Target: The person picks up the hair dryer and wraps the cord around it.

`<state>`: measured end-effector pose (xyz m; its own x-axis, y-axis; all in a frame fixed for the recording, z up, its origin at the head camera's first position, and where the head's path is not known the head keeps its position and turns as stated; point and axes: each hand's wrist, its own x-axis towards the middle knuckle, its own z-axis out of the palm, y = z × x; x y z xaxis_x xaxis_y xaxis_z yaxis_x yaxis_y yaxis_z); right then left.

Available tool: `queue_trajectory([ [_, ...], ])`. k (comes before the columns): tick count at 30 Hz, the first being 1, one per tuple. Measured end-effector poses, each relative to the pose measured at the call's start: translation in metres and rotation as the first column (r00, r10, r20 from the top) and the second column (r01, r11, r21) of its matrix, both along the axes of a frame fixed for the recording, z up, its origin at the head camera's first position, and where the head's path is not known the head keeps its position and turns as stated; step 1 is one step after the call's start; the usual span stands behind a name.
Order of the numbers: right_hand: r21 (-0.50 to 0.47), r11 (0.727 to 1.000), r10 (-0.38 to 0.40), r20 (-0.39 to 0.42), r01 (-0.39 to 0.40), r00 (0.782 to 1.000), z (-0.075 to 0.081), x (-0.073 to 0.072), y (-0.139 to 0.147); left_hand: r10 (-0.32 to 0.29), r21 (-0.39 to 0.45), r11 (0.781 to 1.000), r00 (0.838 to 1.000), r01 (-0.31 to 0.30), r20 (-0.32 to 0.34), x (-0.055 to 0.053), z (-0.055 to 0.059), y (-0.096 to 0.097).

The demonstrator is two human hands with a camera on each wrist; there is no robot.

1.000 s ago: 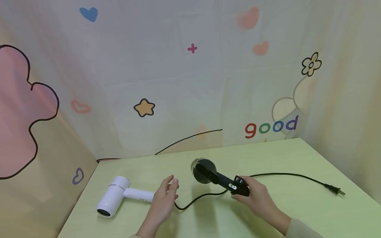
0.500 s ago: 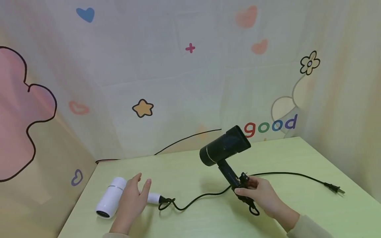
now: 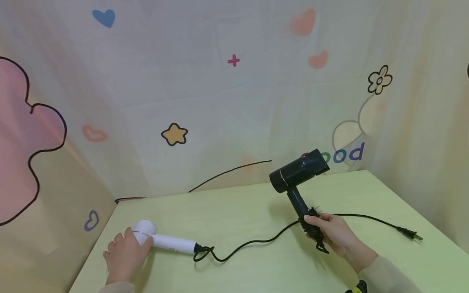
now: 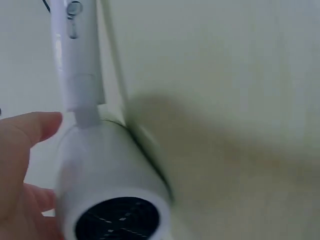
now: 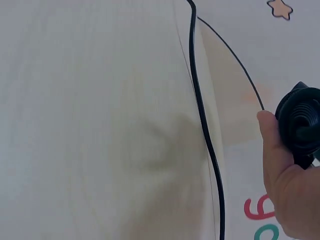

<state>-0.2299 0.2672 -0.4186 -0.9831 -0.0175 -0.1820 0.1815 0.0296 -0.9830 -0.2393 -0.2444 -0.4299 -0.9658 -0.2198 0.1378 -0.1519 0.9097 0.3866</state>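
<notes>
Gripping the handle of the black hair dryer (image 3: pixel 298 171), the right hand (image 3: pixel 341 238) holds it above the table (image 3: pixel 227 211), barrel tilted upward toward the right. The white hair dryer (image 3: pixel 174 243) lies at left, black cord (image 3: pixel 253 242) extending rightward from its handle. The left hand (image 3: pixel 126 257) covers its barrel; whether the fingers grasp it cannot be determined.

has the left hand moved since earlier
Yes, leftward: in the head view, the left hand, first right of the orange star, is now left of it.
</notes>
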Motion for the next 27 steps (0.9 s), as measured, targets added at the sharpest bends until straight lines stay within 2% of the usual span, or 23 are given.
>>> queue_trajectory([
  [3, -0.02, 0.999, -0.031, 0.024, 0.032, 0.999, -0.001, -0.01, 0.007, 0.031, 0.04, 0.999, 0.997, -0.034, 0.075, 0.0, -0.005, -0.006],
  [6, -0.032, 0.997, -0.063, 0.06, 0.065, 0.996, -0.003, -0.022, 0.016, 0.031, 0.067, 0.997, 0.992, -0.039, 0.121, 0.0, -0.006, -0.01],
  [13, -0.063, 0.987, -0.139, 0.119, 0.147, 0.983, -0.007, -0.049, 0.044, 0.012, 0.051, 0.999, 0.995, -0.017, 0.102, -0.001, -0.007, -0.01],
  [20, -0.089, 0.978, -0.17, 0.175, 0.188, 0.97, -0.01, -0.067, 0.054, 0.002, 0.037, 0.999, 0.996, -0.005, 0.091, -0.001, -0.009, -0.011],
  [27, -0.004, 0.984, -0.174, 0.204, 0.178, 0.964, -0.018, -0.077, 0.06, 0.001, 0.034, 0.999, 0.996, -0.004, 0.089, -0.001, -0.011, -0.012],
])
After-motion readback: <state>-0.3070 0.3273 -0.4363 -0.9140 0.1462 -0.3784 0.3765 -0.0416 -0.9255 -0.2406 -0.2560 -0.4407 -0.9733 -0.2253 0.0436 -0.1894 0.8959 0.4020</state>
